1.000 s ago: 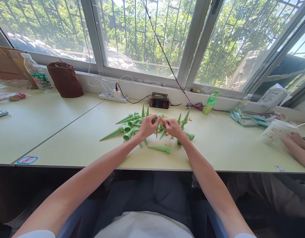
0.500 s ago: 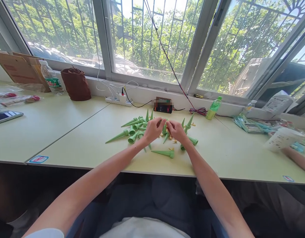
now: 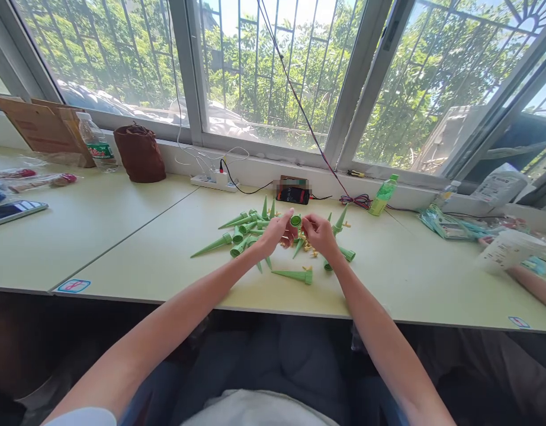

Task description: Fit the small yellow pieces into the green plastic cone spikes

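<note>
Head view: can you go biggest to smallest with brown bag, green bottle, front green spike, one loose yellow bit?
1. Brown bag
2. Green bottle and front green spike: unsure; spike looks longer, bottle wider
3. Yellow bit

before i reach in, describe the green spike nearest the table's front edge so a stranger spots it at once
On the pale table, find the scattered green spikes. Toward the front edge, one spike lies on its side. It is nearer that edge than the others, tip left, a yellow piece by its wide end.
</note>
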Demonstrator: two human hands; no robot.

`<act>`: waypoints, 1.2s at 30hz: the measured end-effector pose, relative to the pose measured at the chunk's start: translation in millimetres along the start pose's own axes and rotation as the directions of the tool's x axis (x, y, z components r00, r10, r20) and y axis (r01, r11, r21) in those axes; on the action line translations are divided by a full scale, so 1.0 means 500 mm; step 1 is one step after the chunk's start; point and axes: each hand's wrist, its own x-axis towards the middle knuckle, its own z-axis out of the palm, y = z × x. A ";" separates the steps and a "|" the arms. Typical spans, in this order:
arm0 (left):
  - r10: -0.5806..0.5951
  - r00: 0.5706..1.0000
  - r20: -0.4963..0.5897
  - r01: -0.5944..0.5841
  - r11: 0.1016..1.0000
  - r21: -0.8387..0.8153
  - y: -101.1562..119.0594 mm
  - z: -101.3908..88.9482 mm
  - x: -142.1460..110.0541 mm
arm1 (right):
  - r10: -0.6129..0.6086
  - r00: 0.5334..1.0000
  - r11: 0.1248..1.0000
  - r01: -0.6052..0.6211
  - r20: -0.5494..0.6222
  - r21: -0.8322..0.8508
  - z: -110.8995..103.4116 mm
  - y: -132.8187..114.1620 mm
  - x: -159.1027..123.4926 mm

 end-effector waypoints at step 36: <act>0.443 0.890 -0.111 -0.316 0.774 0.549 -0.004 0.007 -0.009 | -0.019 0.989 0.999 0.013 -0.149 -0.037 -0.010 0.006 0.007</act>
